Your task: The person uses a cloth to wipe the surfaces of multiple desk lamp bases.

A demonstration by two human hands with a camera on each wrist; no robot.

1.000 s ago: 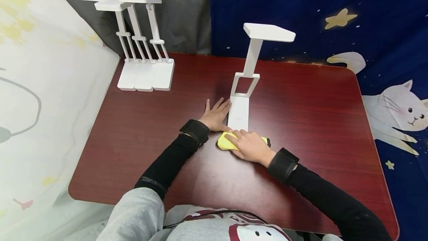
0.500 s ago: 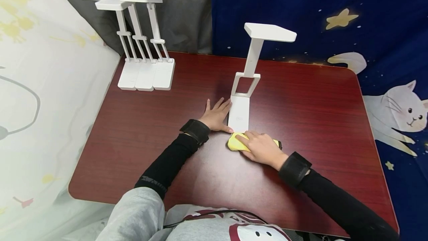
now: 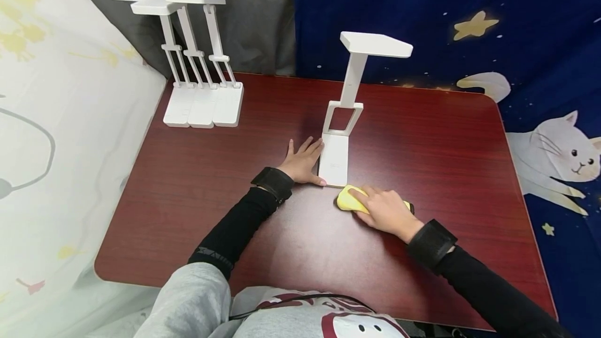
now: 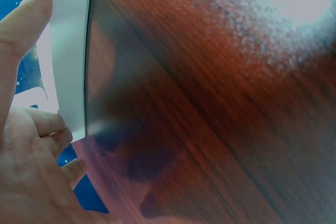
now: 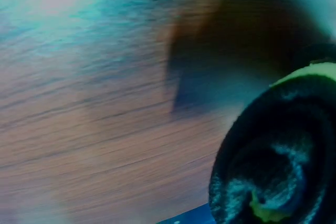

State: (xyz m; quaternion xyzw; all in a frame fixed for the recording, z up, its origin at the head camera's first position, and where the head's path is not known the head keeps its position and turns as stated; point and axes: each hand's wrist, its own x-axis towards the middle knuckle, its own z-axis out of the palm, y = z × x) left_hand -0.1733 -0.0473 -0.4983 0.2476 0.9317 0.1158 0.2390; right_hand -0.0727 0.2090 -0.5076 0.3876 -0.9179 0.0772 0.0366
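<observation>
A white folding desk lamp (image 3: 335, 158) stands at the table's middle with its panel raised. My left hand (image 3: 302, 163) lies spread along the left side of the lamp's base, fingertips at its edge and thumb at its front corner. In the left wrist view the thumb and fingers (image 4: 31, 19) touch the white base. My right hand (image 3: 387, 212) grips a bunched yellow cloth (image 3: 348, 200) on the table, just right of the base's front end. Its rolled, fuzzy dark end (image 5: 273, 150) fills the corner of the right wrist view; the right fingers are hidden there.
Several more white lamps (image 3: 203, 108) stand side by side at the back left of the dark red table (image 3: 446, 160). A grey curtain and a blue starry curtain (image 3: 422, 9) hang behind the table, and a pale patterned cloth (image 3: 56, 119) is at the left.
My right hand has moved to the right with the cloth, from in front of the lamp's base to beyond its right corner. My left hand and the lamp stay in place.
</observation>
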